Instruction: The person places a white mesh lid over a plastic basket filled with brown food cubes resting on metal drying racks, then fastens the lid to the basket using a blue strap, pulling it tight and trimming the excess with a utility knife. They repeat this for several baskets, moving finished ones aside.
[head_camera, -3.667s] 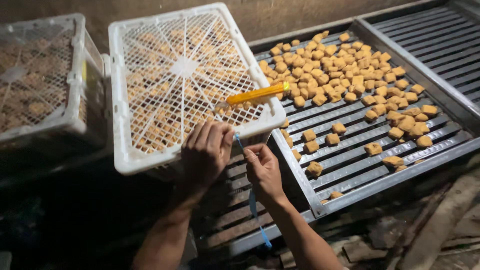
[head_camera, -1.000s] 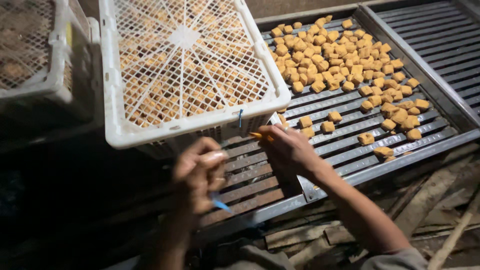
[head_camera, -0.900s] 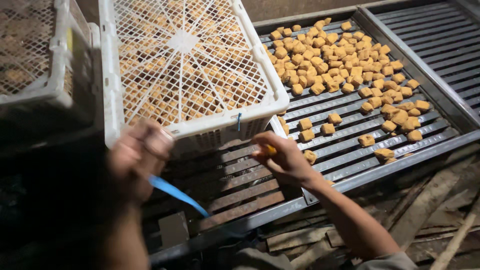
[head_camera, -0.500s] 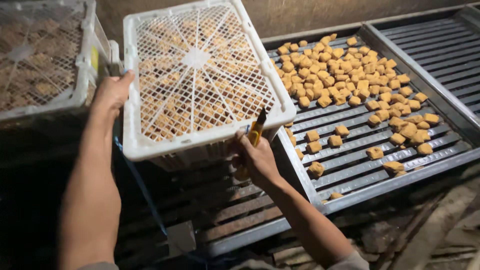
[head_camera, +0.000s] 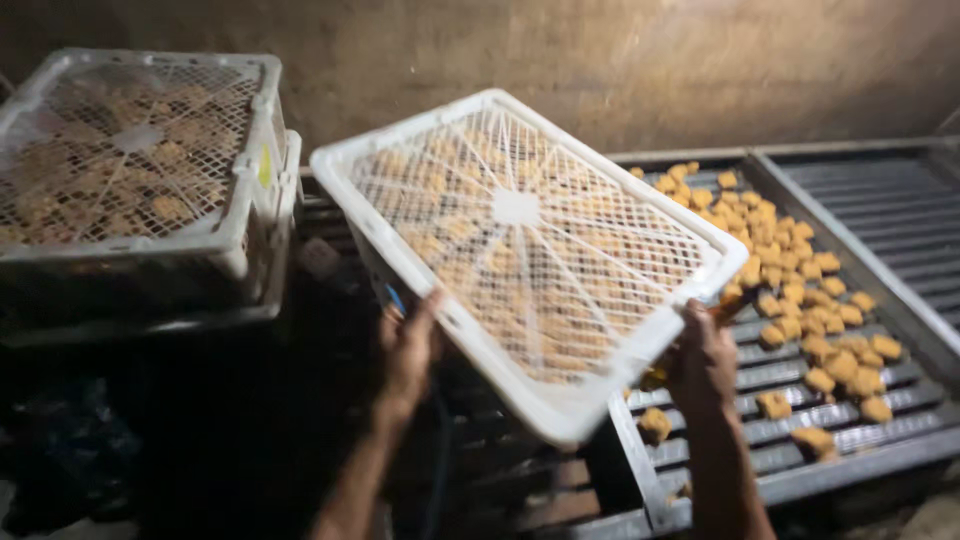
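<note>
White mesh crate (head_camera: 530, 250) hung tilted between both hands, its near corner dipping lowest. Fingers of the left hand (head_camera: 408, 350) were clamped on the crate's left rim, with a blue strap (head_camera: 396, 300) showing just above them. Fingers of the right hand (head_camera: 703, 352) were curled against its right rim, also pinching a yellow-handled tool (head_camera: 728, 310). Right of those fingers, golden-brown cubes (head_camera: 790, 290) lay scattered on a slatted metal tray (head_camera: 880, 215). Well left of the left fingers stood stacked crates (head_camera: 150, 190) holding more cubes.
</note>
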